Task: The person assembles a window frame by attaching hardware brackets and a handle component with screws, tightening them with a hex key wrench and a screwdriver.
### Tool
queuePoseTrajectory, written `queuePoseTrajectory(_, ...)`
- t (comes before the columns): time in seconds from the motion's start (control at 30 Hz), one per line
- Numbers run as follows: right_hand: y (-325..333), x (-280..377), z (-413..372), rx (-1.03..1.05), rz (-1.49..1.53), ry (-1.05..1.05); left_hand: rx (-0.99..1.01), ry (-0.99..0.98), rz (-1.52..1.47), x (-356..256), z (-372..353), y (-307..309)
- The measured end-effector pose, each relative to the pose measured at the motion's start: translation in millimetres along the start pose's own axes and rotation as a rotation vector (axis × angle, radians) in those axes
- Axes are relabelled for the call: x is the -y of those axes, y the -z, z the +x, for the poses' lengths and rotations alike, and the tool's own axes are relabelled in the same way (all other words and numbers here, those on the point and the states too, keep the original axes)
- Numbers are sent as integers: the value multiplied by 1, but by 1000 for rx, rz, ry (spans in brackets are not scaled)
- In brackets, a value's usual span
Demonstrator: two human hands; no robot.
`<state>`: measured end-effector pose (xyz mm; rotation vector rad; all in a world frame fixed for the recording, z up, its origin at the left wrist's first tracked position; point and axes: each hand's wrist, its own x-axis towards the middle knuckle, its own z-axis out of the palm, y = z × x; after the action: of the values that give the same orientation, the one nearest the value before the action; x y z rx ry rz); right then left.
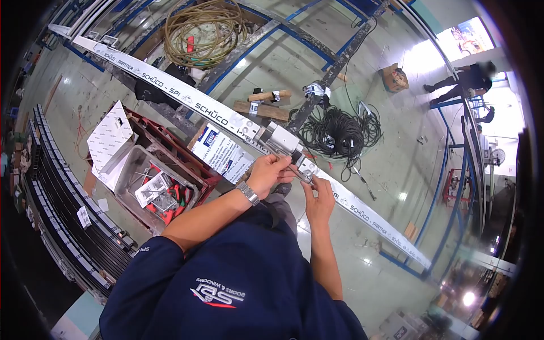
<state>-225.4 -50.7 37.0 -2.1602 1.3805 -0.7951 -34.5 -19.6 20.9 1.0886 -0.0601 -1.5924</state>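
Note:
A long white profile [362, 211] printed with lettering runs diagonally across the view, with a silver metal block [281, 137] on it near the middle. Just below the block, my left hand [273, 175], with a metal watch on the wrist, has its fingers closed on a small metal part [303, 173]. My right hand [319, 195] pinches the right end of that same part between thumb and finger. Both hands are close together over the profile's near edge. The part's exact shape is partly hidden by the fingers.
A grey bin [134, 199] of red-handled tools stands at the left, near black stacked profiles [71, 209]. Beyond the white profile lie black cable coils [340, 133], a yellowish hose coil [205, 34] and a cardboard box [393, 78]. A person [473, 79] is at the upper right.

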Motion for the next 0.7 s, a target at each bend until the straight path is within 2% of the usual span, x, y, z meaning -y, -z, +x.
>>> queuePoseTrajectory(0.03,-1,-5,1,-3,-8,54,10,3,8,0,1,1)
queuePoseTrajectory(0.13,2,-8,7,27,32,19,8,-17,1,1,4,-1)
queuePoseTrajectory(0.23,-3,-15,7,132,3,-104,-1,-29,17,0,3,-4)
queuePoseTrajectory(0.33,-6,-11,2,308,603,-603,-12,-8,48,-1,1,-1)
queuePoseTrajectory(0.43,-3,-10,1,350,818,-784,-3,-50,78,-2,-2,-1)
queuePoseTrajectory(0.63,-3,-13,3,383,859,-823,-6,-63,73,1,1,0)
queuePoseTrajectory(0.7,-11,-15,-1,315,882,-827,-15,-53,62,3,2,2)
